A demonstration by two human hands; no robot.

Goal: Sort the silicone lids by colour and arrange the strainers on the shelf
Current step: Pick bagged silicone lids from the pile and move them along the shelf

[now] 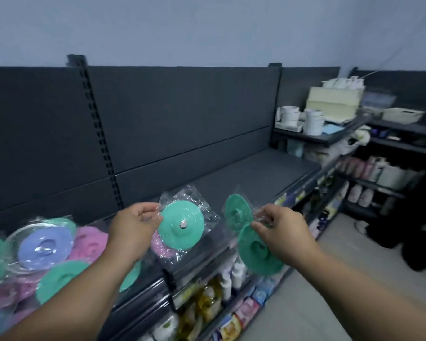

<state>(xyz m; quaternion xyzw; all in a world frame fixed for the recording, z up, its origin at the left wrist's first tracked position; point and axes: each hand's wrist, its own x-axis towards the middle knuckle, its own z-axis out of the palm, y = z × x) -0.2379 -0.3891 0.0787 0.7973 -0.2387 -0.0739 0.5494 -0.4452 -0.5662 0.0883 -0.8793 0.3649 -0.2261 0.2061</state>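
The left hand [133, 225] pinches the clear wrapper of one green lid [181, 225] between thumb and fingers. The right hand [280, 227] pinches the wrappers of two more green lids [258, 252], all held near the front edge of the dark shelf [256, 173]. On the left part of this shelf lies a pile of wrapped lids [44, 244], purple, pink and green, partly hidden by the left forearm; below the shelf stand bottles [231, 274].

Bagged green lid [181, 225] (metal stud centred) pinched in left hand [135, 225]; two green lids [257, 252] in right hand [280, 227]; mixed-colour lids [46, 244] heaped on shelf [256, 173].
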